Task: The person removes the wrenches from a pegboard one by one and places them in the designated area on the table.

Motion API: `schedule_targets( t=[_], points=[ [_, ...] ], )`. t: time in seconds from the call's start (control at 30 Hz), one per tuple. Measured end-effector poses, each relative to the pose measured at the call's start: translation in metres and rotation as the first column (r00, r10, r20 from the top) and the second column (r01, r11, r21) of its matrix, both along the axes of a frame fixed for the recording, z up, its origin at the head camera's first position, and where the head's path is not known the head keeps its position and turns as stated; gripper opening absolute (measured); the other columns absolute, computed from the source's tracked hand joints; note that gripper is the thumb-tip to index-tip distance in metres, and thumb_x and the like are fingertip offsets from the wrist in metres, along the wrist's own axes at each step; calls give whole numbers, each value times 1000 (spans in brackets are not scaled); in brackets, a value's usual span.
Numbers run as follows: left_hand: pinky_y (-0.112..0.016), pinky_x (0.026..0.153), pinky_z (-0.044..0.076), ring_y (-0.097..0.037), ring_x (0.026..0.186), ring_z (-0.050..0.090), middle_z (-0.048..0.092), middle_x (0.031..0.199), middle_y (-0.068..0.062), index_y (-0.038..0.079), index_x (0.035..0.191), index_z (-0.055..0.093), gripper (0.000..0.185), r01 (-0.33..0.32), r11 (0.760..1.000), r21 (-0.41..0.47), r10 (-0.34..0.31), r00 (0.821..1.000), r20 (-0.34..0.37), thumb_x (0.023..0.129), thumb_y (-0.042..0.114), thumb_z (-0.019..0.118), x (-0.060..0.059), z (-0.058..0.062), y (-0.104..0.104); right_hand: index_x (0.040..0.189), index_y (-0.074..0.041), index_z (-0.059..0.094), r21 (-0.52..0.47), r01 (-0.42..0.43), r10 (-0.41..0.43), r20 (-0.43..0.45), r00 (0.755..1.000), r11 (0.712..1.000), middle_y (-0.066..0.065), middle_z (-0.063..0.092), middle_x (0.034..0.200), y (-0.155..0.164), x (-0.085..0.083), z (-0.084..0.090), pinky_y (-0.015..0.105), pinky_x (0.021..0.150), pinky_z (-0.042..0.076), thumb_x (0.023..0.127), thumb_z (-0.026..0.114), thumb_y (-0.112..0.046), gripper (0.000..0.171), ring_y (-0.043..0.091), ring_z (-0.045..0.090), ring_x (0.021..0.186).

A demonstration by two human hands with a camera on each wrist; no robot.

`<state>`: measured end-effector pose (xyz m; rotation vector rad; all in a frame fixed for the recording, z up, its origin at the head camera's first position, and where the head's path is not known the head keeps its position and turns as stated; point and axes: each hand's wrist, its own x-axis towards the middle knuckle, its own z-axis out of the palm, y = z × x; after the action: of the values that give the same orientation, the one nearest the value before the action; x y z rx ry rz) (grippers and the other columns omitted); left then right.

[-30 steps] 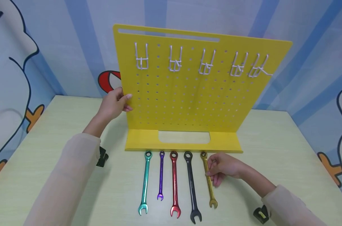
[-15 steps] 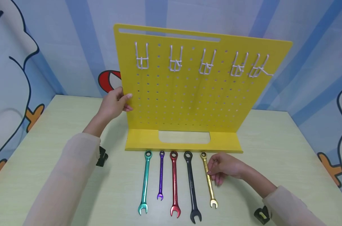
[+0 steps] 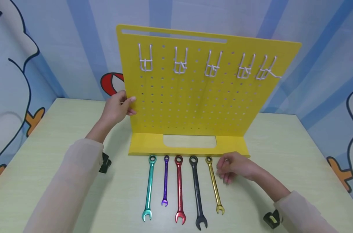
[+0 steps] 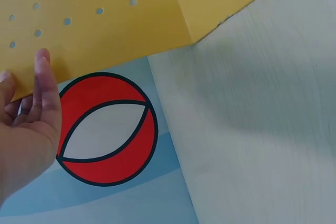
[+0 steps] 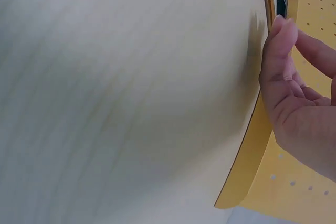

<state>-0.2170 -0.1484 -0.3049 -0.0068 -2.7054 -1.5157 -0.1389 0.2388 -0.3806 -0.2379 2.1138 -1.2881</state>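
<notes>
A yellow pegboard [image 3: 194, 97] stands upright on the table with several white wire hooks [image 3: 180, 63] along its top row. My left hand [image 3: 124, 103] grips the board's left edge, thumb on the front face [image 4: 42, 72]. Several wrenches lie in a row before the base: teal [image 3: 149, 187], purple [image 3: 165, 181], red [image 3: 179, 189], black [image 3: 197, 191] and gold [image 3: 214, 186]. My right hand [image 3: 224, 171] hovers just right of the gold wrench's ring end with its fingers [image 5: 281, 40] loosely curled, holding nothing.
The pale wood table [image 3: 281, 145] runs to edges left and right, with a cartoon-printed backdrop [image 3: 48, 48] behind. The board's base lip [image 3: 147, 144] sits just behind the wrench heads. Small black clips lie by each forearm [image 3: 105, 162], [image 3: 272, 219].
My right hand has let go of the gold wrench and drawn back up and to the right. The wrench now lies straighter on the table. The left hand has not moved.
</notes>
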Motion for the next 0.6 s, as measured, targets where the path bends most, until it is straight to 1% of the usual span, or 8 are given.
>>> schedule_targets(
  t=[0.1, 0.17, 0.3, 0.33, 0.4, 0.5, 0.53, 0.6],
  points=[
    [-27, 67, 55, -26, 75, 65, 55, 95, -17, 0, 98, 45, 30, -17, 1000, 5, 17, 1000, -15, 94, 29, 49, 0, -3, 0, 94, 9, 53, 1, 31, -31, -37, 999, 1000, 16, 62, 76, 6, -3, 4, 37, 56, 55, 86, 59, -2, 14, 26, 61, 61],
    [-33, 71, 55, -25, 75, 65, 56, 98, -17, 0, 101, 46, 33, -27, 1000, 12, 27, 999, -25, 93, 32, 49, -4, -8, -2, 96, 10, 52, -2, 63, -63, -61, 996, 998, 16, 61, 78, 10, -6, 8, 38, 59, 56, 86, 58, -1, 16, 27, 62, 63],
    [-38, 69, 56, -19, 73, 65, 59, 103, -10, 9, 107, 50, 39, -57, 998, 33, 58, 998, -17, 88, 43, 53, -25, -37, -12, 100, 12, 50, 11, 140, -138, -123, 983, 990, 15, 62, 79, 19, -11, 12, 39, 62, 56, 87, 58, 0, 19, 26, 62, 67],
    [-38, 69, 56, -19, 74, 65, 59, 104, -10, 10, 109, 51, 41, -58, 998, 37, 59, 998, -13, 87, 44, 53, -26, -39, -14, 101, 12, 50, 18, 161, -156, -143, 977, 987, 15, 61, 79, 22, -12, 14, 39, 63, 56, 87, 58, 0, 20, 25, 62, 68],
    [-38, 70, 56, -20, 77, 65, 60, 107, -9, 10, 111, 52, 42, -54, 998, 33, 54, 999, 0, 87, 44, 54, -22, -41, -16, 103, 13, 49, 33, 198, -189, -186, 964, 980, 13, 61, 80, 27, -14, 16, 38, 65, 56, 87, 58, -1, 23, 24, 62, 70],
    [-37, 76, 55, -26, 85, 64, 59, 112, -14, 6, 119, 52, 42, -21, 1000, 11, 21, 1000, 22, 91, 38, 53, -2, -30, -15, 107, 14, 47, 46, 250, -230, -260, 938, 967, 13, 60, 84, 35, -15, 18, 36, 66, 56, 88, 58, -2, 27, 24, 62, 73],
    [-37, 78, 54, -28, 88, 64, 58, 114, -15, 4, 121, 52, 43, -12, 1000, -6, 12, 999, 32, 93, 36, 51, 7, -25, -14, 107, 14, 47, 50, 266, -240, -291, 926, 963, 14, 60, 85, 37, -14, 19, 35, 66, 56, 88, 58, -2, 28, 24, 62, 74],
    [-37, 80, 53, -30, 94, 62, 56, 118, -16, 4, 126, 49, 44, 4, 999, -42, -1, 998, 63, 94, 34, 49, 15, -25, -18, 108, 14, 47, 69, 297, -254, -358, 899, 952, 16, 59, 89, 40, -13, 19, 33, 65, 56, 87, 59, -3, 29, 23, 61, 76]
  ],
)
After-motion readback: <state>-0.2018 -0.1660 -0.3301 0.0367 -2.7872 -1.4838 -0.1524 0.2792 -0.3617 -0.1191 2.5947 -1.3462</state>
